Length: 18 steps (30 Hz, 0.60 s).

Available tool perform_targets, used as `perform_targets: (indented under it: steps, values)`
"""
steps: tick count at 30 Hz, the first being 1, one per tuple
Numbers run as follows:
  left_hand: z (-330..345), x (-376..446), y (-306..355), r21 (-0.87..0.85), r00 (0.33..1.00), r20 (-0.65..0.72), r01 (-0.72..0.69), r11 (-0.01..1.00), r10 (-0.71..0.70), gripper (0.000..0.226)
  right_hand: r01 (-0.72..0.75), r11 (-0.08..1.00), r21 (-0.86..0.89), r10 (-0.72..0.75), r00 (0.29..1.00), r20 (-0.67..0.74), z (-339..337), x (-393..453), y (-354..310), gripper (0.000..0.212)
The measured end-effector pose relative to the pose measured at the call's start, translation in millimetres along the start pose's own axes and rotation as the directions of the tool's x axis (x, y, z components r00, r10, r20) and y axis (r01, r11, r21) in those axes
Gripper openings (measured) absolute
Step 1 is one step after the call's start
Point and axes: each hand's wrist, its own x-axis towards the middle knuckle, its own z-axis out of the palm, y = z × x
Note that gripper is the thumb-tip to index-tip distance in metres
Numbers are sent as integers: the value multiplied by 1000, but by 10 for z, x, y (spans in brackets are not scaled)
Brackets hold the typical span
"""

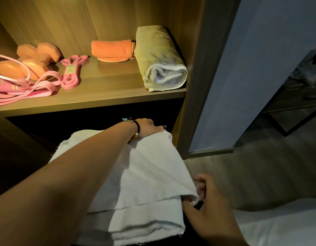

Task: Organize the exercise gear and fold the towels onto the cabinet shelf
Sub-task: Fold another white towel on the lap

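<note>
Fold underway: left hand (146, 126) presses flat on white cotton towel (150, 183); right hand (208, 201) pinches its near corner. Next likely: second fold, then wooden cabinet shelf (107, 89).

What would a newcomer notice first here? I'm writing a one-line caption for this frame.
First, the white towel low in the middle, half folded, with the left hand pressing its far corner and the right hand pinching its near right edge. Above, on the lit shelf, sit a rolled pale towel at the right, an orange towel beside it, and orange dumbbells with pink bands at the left.
</note>
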Motion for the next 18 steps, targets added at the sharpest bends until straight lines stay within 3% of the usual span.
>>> perform_targets:
  steps: [1,2,3,5,6,9,13,15,18]
  values:
    - [-11,-7,-21,-6,1000,4,0,1000,0,62,-78,997,16,77,996,52,14,30,12,22]
    - [-23,-9,-40,-7,1000,-6,-20,1000,20,61,-61,998,9,61,998,31,62,47,-4,12]
    - [-38,0,-59,1,998,-29,-56,998,56,57,52,998,-19,-53,998,-41,88,51,-56,11]
    - [-64,5,-97,6,984,-109,-138,990,138,44,214,973,-85,-229,944,-236,175,68,-67,49]
    - [-77,8,-128,-24,973,-162,-171,985,165,38,241,967,-77,-253,930,-268,173,50,-90,52]
    - [-52,29,-239,-121,932,-321,-219,968,171,37,382,914,-139,-399,907,-133,82,-1,-66,35]
    - [141,48,-210,-176,891,-436,-227,958,131,38,510,790,-341,-581,801,-147,-109,-57,-172,24]
    - [235,31,-166,-216,883,-457,-226,950,106,40,530,737,-419,-627,767,-134,-87,-87,-181,21]
    - [204,-52,-140,-210,907,-418,-160,964,59,30,536,687,-490,-613,790,7,-73,-91,-121,17]
